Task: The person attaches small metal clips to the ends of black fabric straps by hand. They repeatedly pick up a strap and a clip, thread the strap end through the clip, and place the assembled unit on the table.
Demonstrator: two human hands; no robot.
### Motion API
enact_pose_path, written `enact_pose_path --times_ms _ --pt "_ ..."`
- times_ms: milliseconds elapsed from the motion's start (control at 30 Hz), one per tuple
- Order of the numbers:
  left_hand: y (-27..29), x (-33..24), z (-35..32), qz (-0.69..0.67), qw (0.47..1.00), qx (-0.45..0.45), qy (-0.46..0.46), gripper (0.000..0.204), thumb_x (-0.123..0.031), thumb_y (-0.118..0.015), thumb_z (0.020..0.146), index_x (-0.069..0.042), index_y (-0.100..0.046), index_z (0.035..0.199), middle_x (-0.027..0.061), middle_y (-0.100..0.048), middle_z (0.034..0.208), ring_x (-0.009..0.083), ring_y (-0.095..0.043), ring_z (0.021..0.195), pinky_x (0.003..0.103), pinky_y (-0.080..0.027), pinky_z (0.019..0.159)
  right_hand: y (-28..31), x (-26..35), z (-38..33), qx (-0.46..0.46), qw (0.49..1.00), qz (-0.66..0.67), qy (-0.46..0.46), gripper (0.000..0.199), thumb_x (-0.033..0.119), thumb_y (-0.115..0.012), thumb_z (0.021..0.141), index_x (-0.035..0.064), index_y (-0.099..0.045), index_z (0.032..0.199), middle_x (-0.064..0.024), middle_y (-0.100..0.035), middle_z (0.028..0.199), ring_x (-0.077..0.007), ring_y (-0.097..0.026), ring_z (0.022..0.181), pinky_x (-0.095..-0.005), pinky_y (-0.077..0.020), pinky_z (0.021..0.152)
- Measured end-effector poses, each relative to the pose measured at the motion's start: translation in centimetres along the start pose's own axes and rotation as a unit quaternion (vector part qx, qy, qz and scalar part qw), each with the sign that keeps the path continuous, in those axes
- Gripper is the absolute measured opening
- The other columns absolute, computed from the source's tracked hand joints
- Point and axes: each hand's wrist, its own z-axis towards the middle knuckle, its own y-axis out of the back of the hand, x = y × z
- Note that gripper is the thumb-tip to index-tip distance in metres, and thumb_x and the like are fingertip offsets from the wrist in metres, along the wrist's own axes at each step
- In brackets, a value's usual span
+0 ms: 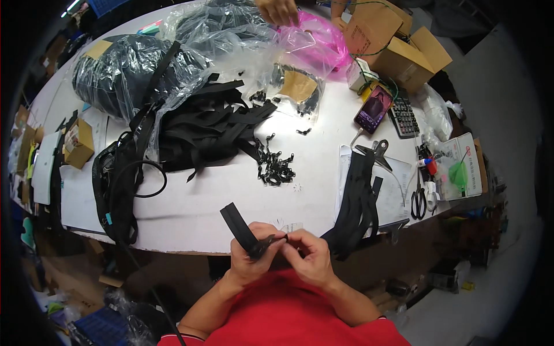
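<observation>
Near the table's front edge, my left hand [249, 264] is closed round a black zipper strip [238, 224]. One end of the strip stands up past my fingers, tilted to the left. My right hand [311, 256] meets it fingertip to fingertip in a pinch, at a small dark piece mostly hidden by the fingers. Ahead on the table lies a heap of small black zipper sliders [273, 164]. To its left spreads a pile of loose black zipper strips [199, 135]. Another bundle of black strips [355, 202] hangs over the edge, right of my hands.
Clear plastic bags of black goods [135, 72] fill the back left. Another person's hand [278, 10] is by a pink bag [314, 43]. At right are open cartons [407, 63], a phone [374, 108], a calculator [405, 120], a black clamp [378, 153] and scissors [418, 199].
</observation>
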Motion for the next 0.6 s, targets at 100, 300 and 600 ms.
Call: enact_pose_path --times_ms 100,300,600 --pt "0.6 -0.2 -0.2 0.031 0.999 0.019 -0.011 0.015 0.007 -0.068 0.086 0.0 -0.067 0.1 0.0103 -0.061 0.095 0.0133 -0.061 0.075 0.023 -0.05 0.065 -0.4 0.0 0.4 -0.016 1.0 0.005 -0.001 0.012 0.004 -0.066 0.091 -0.0001 -0.066 0.102 -0.009 -0.07 0.089 -0.0109 -0.068 0.076 -0.0249 -0.053 0.063" --pt "0.9 0.2 -0.9 -0.06 0.996 0.015 0.063 0.02 0.007 -0.063 0.089 0.002 -0.068 0.108 0.0123 -0.062 0.099 0.0125 -0.065 0.073 0.023 -0.054 0.062 -0.2 0.2 0.7 0.0 1.0 0.004 -0.01 0.012 0.007 -0.067 0.091 0.0 -0.068 0.1 -0.0088 -0.07 0.084 -0.0106 -0.067 0.071 -0.024 -0.0513 0.06" --pt "1.2 -0.2 0.0 -0.028 0.994 0.054 0.087 0.019 0.008 -0.058 0.092 0.001 -0.066 0.108 0.0116 -0.062 0.099 0.012 -0.063 0.074 0.024 -0.053 0.068 0.6 0.5 1.8 0.017 0.997 -0.061 0.046 0.01 0.008 -0.069 0.089 0.0009 -0.07 0.096 -0.0094 -0.067 0.083 -0.015 -0.062 0.067 -0.0269 -0.049 0.058"
